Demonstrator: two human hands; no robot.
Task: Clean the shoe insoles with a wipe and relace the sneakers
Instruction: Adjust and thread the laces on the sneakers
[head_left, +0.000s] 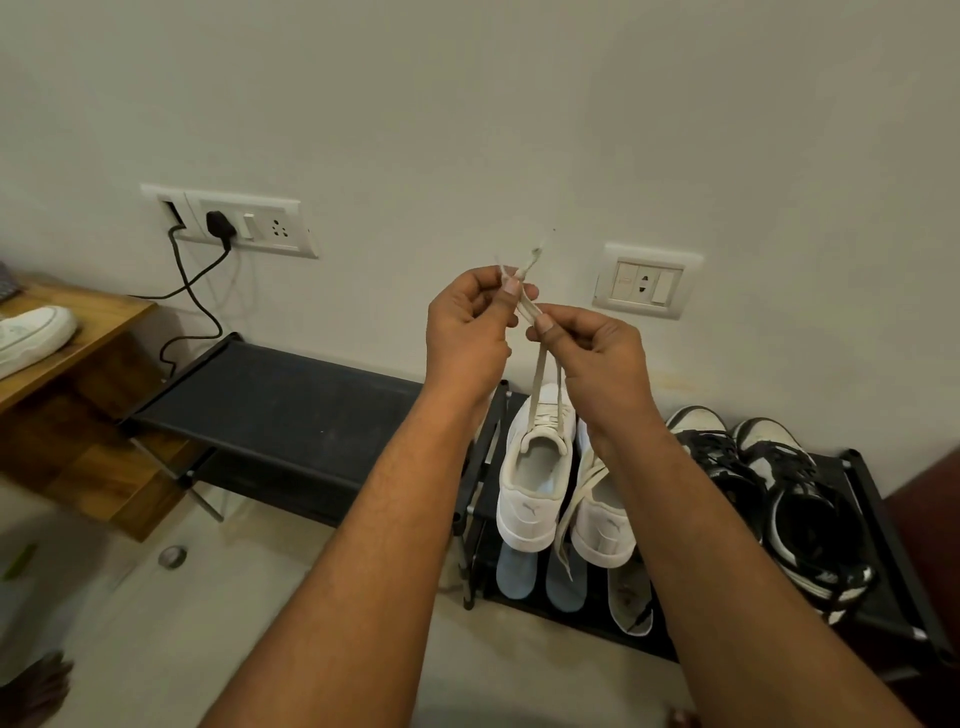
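Observation:
Two white sneakers stand side by side on the top of a black shoe rack (883, 525), heels toward me. The left sneaker (535, 467) has a cream lace (540, 364) running up from its eyelets in two strands. My left hand (467, 327) pinches the frayed lace ends between thumb and fingers. Just to the right and slightly lower, my right hand (587, 343) pinches the same strands. The right sneaker (602, 514) has a loose lace (566, 519) hanging over its heel. Blue insoles (514, 571) and a white insole (628, 597) lie on the lower shelf.
A black-and-white sneaker pair (769, 483) sits at the right of the rack. A second black rack (270, 405) stands to the left. A wooden table (78, 338) carries another white shoe (31, 332). Wall sockets (239, 221) with a plugged cable are behind.

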